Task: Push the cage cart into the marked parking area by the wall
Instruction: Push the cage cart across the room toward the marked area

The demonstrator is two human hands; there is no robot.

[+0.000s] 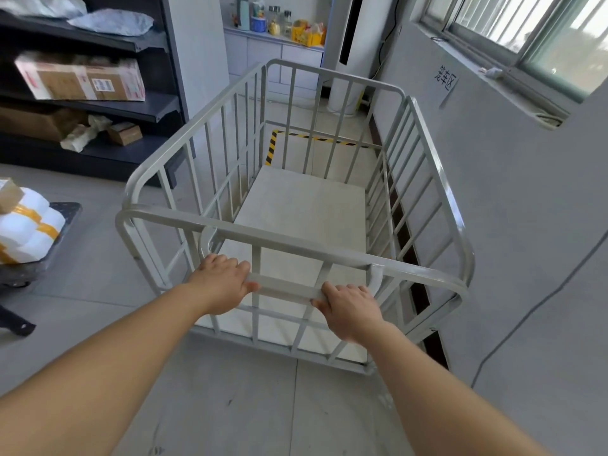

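A light grey cage cart [437, 179] with barred sides and an empty pale floor stands in front of me, its right side close along the wall. My left hand [219, 284] and my right hand [351, 307] both grip the flat handle bar [285, 290] on the near end. Yellow-and-black hazard tape [271, 147] marks a corner on the floor just beyond the cart's far end, seen through the bars. A paper sign [446, 81] hangs on the wall above that area.
Dark shelving [98, 103] with cardboard boxes stands at left. A flat trolley [64, 222] with white wrapped packages sits at the far left. A white column unit [345, 60] and a cabinet with bottles are beyond the tape. A cable [526, 311] hangs down the right wall.
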